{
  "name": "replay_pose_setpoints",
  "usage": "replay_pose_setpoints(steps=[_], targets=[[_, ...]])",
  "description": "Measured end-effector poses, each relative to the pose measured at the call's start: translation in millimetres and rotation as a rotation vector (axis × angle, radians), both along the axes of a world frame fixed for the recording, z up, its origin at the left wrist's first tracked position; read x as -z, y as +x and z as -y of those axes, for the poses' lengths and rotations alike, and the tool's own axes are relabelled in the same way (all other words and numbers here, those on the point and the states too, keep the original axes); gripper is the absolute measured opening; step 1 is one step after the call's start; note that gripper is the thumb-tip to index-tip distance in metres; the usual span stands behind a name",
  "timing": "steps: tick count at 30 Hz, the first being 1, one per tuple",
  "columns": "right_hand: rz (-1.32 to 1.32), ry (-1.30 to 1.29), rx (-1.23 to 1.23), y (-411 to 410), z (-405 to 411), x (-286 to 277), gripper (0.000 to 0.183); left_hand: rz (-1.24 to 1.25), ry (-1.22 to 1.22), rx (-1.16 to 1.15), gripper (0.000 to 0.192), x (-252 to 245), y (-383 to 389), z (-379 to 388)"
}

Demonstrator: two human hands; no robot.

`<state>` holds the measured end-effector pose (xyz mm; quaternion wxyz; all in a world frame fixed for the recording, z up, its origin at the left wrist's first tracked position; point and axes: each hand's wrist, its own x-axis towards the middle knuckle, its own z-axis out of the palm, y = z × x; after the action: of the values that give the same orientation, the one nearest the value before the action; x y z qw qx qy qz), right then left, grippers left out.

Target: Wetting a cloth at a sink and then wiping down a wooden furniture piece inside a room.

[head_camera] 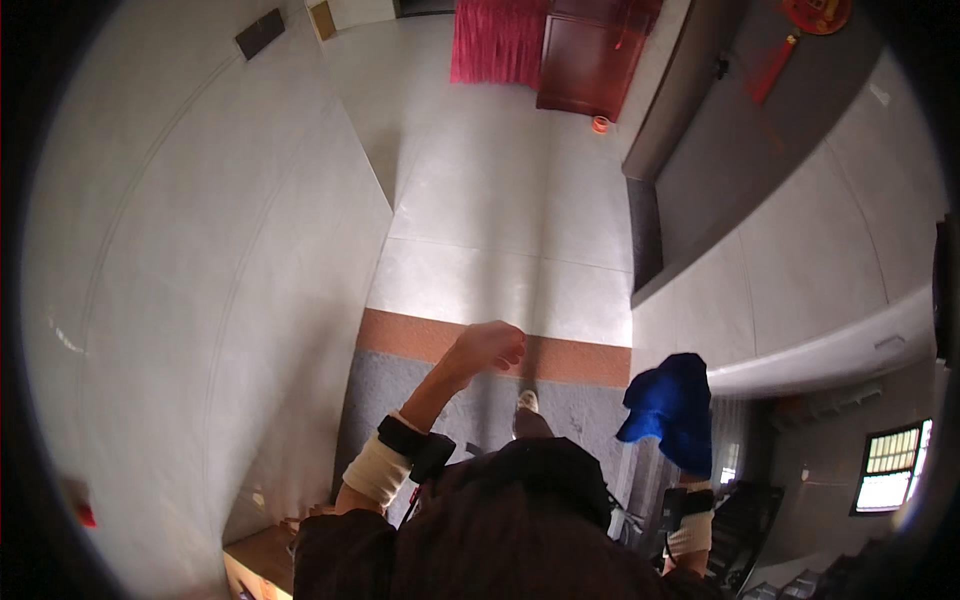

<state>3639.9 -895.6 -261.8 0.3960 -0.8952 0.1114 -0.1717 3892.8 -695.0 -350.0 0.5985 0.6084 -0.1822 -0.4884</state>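
Observation:
My left hand is in front of my body above an orange-brown floor strip. Its fingers are curled in, and nothing shows in them. Off to my right, a bright blue cloth covers my right hand, which is hidden beneath it. Only the right forearm shows, below the cloth. Both forearms wear light bands with black straps and devices. One shoe is on the grey floor below me.
A pale wall panel rises on the left, over a cardboard box. Pale floor tiles stretch forward to a dark red cabinet and a red curtain. An orange-red roll sits by the cabinet. A grey door stands right.

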Motion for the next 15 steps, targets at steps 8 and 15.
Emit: replay_pose_setpoints(steps=[8,15], targets=[[-0.063,0.125,-0.220,205,121,56,0.061,0.004,0.107,-0.463,0.024,4,159,-20],[-0.161,0.456,-0.187,377,138,91,0.053,-0.105,0.160,-0.647,0.024,22,301,-20]])
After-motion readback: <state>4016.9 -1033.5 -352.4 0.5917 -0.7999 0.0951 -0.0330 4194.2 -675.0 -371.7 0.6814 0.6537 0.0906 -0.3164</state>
